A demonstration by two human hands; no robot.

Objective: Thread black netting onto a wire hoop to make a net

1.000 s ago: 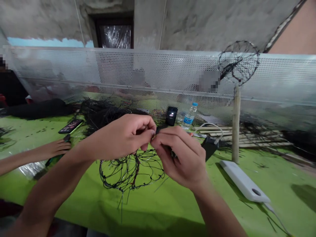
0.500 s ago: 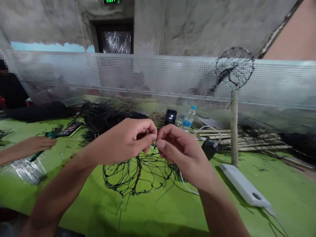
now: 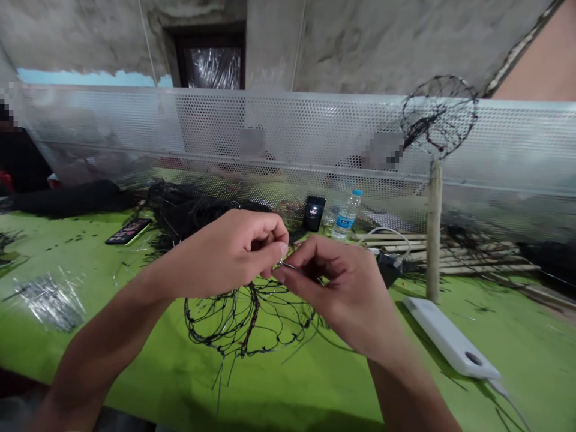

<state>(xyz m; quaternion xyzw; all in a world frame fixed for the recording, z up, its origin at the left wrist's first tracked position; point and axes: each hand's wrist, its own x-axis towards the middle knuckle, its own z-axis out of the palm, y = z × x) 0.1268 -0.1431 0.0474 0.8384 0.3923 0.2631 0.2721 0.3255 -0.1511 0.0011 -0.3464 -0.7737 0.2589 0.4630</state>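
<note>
Toward the left edge of the worktop (image 3: 279,387) lies a loose pile of shiny, clear strips (image 3: 49,298). Beyond it, near the far edge, stretches a long black bundle (image 3: 67,197). A phone (image 3: 128,231) rests face up to the right of both, and next comes a tangled heap of black strands (image 3: 180,204), partly hidden by the left forearm.

The left hand (image 3: 243,247) is raised above the middle of the worktop, thumb and forefinger pinched on one end of a thin wire (image 3: 290,264). Below the hands sits a round black wire frame (image 3: 254,318), loose ends pointing toward the near edge; whether the thin wire joins it, I cannot tell. The right hand (image 3: 335,282) pinches the same wire between thumb and forefinger, its fingertips just beside the left's.

Past the right hand, toward the far edge, are a second phone (image 3: 314,214) with its screen lit, a blue-capped bottle (image 3: 345,217) and a black box (image 3: 390,270) with a white cable. Pale sticks (image 3: 477,261) lie around an upright wooden post (image 3: 433,234), topped by a wire hoop (image 3: 438,117). Toward the right edge rests a white power bank (image 3: 450,336).
</note>
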